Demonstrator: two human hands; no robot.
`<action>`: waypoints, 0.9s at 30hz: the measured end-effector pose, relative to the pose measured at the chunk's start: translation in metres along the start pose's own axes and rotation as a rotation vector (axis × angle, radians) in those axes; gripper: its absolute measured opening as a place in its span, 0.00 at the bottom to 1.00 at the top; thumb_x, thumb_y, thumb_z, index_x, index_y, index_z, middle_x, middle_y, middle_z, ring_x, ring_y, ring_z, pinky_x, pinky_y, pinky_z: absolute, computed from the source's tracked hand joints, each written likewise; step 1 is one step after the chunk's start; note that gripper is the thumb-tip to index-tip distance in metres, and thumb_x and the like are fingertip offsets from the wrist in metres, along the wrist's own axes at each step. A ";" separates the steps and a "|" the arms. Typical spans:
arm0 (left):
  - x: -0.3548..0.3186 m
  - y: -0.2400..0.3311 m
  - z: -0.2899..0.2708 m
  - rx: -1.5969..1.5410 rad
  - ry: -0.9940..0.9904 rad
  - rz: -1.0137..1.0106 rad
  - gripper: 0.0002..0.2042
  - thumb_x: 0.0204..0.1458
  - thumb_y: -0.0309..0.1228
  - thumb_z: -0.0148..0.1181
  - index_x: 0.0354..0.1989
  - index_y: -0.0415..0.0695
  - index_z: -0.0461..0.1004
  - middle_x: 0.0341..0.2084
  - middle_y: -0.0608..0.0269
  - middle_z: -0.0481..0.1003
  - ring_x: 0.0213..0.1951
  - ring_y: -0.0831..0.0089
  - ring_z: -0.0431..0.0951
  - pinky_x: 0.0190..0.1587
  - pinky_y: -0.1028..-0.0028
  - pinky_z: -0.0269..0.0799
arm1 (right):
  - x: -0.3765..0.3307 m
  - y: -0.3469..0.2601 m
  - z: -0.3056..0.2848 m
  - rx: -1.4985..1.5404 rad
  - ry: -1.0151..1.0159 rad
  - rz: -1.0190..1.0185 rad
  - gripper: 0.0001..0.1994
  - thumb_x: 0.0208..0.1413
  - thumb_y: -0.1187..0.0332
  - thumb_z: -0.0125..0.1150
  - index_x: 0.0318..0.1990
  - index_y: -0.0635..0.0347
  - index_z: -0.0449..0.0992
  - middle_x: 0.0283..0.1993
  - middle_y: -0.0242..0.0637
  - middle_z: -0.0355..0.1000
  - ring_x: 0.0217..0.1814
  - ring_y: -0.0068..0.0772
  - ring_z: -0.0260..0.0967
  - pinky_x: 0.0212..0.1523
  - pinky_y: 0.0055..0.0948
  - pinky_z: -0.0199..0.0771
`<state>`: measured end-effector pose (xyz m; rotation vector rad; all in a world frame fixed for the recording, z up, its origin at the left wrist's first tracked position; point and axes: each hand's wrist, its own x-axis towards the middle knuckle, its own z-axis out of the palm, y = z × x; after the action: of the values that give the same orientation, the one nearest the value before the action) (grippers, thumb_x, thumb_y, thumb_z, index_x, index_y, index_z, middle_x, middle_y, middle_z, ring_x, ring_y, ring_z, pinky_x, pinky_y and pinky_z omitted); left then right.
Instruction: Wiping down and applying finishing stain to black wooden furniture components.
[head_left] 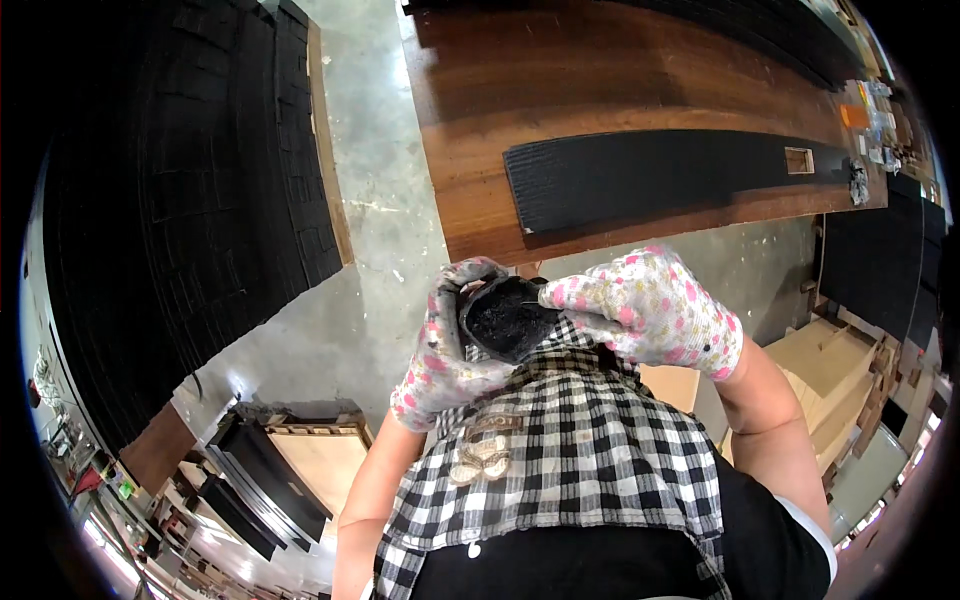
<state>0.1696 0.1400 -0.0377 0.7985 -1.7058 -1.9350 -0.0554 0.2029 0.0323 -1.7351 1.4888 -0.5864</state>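
Both hands wear white gloves with pink and gold spots, and they meet in front of my checked apron. My left hand is wrapped round the side of a small black cup-like container, tilted so that its dark, rough inside faces up. At the container's right rim, the fingers of my right hand are pinched together. A thin light line shows at those fingertips, too small to name. Past my hands, a long black board with a rectangular cutout lies on a brown wooden table.
A large black textured panel with a pale wooden edge stands to the left. Grey concrete floor runs between it and the table. Small items, one an orange box, sit at the table's far right. Stacked pale boards are at right.
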 end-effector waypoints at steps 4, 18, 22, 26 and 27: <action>-0.005 -0.011 -0.006 -0.311 -0.061 -0.096 0.39 0.35 0.31 0.74 0.58 0.39 0.58 0.55 0.50 0.65 0.58 0.61 0.67 0.61 0.62 0.62 | -0.009 0.014 0.006 0.059 0.000 -0.048 0.14 0.45 0.74 0.66 0.42 0.55 0.79 0.32 0.40 0.77 0.30 0.41 0.75 0.31 0.33 0.74; 0.000 -0.006 -0.013 -0.256 -0.171 -0.190 0.35 0.36 0.36 0.75 0.54 0.38 0.67 0.54 0.53 0.68 0.59 0.58 0.66 0.63 0.62 0.59 | -0.008 0.022 0.010 0.462 -0.122 0.010 0.13 0.58 0.61 0.57 0.43 0.59 0.80 0.34 0.40 0.78 0.33 0.39 0.77 0.35 0.29 0.76; -0.002 -0.010 -0.014 -0.194 -0.204 -0.176 0.34 0.36 0.35 0.75 0.54 0.38 0.67 0.53 0.54 0.69 0.58 0.60 0.67 0.63 0.62 0.59 | -0.005 0.019 0.009 0.282 -0.172 -0.012 0.10 0.49 0.71 0.64 0.41 0.57 0.80 0.35 0.40 0.78 0.35 0.41 0.77 0.36 0.32 0.77; -0.005 -0.009 -0.014 -0.190 -0.227 -0.219 0.34 0.36 0.34 0.75 0.54 0.38 0.67 0.53 0.55 0.69 0.58 0.62 0.68 0.61 0.63 0.61 | -0.011 0.025 0.018 0.320 -0.146 -0.039 0.09 0.51 0.69 0.62 0.41 0.52 0.79 0.35 0.38 0.78 0.35 0.42 0.75 0.38 0.35 0.73; -0.005 -0.009 -0.013 -0.189 -0.231 -0.220 0.34 0.36 0.34 0.75 0.54 0.38 0.67 0.53 0.55 0.69 0.58 0.62 0.68 0.61 0.63 0.61 | -0.011 0.024 0.017 0.320 -0.142 -0.037 0.09 0.51 0.69 0.62 0.41 0.52 0.79 0.35 0.38 0.78 0.35 0.42 0.75 0.38 0.35 0.73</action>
<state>0.1829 0.1348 -0.0473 0.7416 -1.5827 -2.3782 -0.0594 0.2176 0.0045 -1.5234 1.1947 -0.6666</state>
